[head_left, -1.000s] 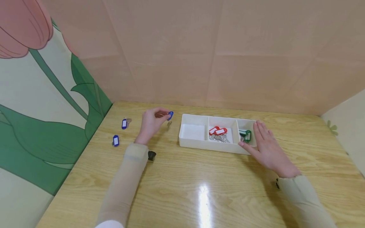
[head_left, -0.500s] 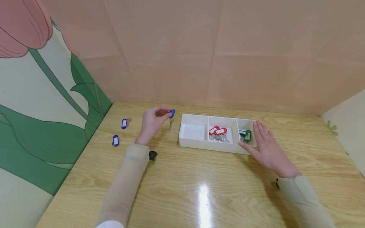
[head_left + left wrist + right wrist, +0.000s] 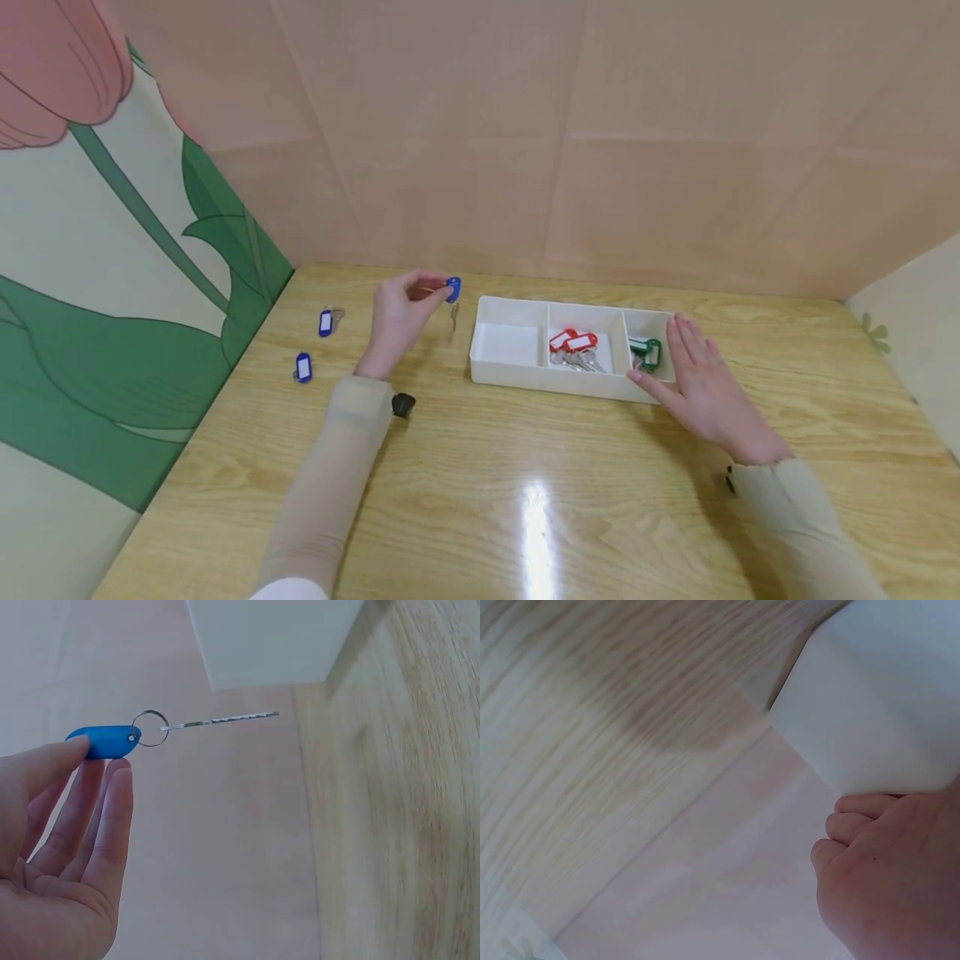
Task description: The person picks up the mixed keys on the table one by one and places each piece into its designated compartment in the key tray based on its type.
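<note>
My left hand (image 3: 400,317) pinches a blue key tag (image 3: 112,741) between thumb and fingers, above the table and left of the white box. From the tag's ring hangs a metal key (image 3: 453,317). The white divided box (image 3: 555,382) has three compartments. Its left one is bare, the middle one holds red key tags (image 3: 580,342) with keys, and the right one holds green key tags (image 3: 652,354), partly hidden. My right hand (image 3: 705,392) rests against the box's right end with straight fingers, its thumb at the front rim.
Two more blue key tags lie on the wooden table (image 3: 465,483) to the left: the farther tag (image 3: 326,322) beside its key, the nearer tag (image 3: 303,367) below it. A pinkish wall covering (image 3: 555,167) rises behind the table's back edge.
My left hand has lifted the blue key tag slightly and shifted it a little to the right, and the key now hangs straighter below it. The right hand and the box have stayed put.
</note>
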{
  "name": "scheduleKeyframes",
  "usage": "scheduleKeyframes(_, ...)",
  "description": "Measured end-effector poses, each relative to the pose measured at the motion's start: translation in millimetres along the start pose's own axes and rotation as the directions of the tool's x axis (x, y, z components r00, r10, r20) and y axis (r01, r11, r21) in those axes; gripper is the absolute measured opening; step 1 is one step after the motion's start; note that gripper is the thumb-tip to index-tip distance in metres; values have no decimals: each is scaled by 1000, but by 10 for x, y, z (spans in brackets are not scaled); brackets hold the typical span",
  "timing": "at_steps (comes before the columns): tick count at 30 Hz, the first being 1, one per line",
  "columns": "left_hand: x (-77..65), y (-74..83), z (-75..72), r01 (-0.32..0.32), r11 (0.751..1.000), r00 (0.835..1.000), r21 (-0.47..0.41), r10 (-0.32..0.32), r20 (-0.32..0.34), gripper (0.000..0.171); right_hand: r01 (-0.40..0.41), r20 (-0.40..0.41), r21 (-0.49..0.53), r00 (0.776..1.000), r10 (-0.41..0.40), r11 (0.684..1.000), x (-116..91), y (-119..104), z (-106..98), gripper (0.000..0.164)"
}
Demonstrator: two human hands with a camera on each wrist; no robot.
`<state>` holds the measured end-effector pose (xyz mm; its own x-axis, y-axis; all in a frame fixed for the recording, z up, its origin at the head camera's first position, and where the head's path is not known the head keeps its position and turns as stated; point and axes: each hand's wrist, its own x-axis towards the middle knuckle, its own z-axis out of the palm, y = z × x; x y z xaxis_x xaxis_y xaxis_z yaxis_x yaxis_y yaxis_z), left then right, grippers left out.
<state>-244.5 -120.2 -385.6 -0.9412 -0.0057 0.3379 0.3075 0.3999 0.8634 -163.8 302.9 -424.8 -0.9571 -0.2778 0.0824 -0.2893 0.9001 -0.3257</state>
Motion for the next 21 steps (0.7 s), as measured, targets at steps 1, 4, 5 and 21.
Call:
scheduleKeyframes(1,-3,11,-1,0,1000,1000,0,0,-1,16,-1,2,-4,1000,1,1000,2,1,-1,100)
scheduleKeyframes(4,-6,31,1,-12,1000,1000,-2,12,-5,15,-7,10,-10,1000,7,1000,5,3,-3,101)
scheduleKeyframes(5,-7,35,3,-17,1000,1000,-4,17,-7,15,-9,12,-12,1000,9,1000,4,2,-4,101)
scheduleKeyframes(21,-8,175,-11,-105,994,994,-44,103,-31,14,-5,6,-17,1000,5,1000,8,-2,0,100)
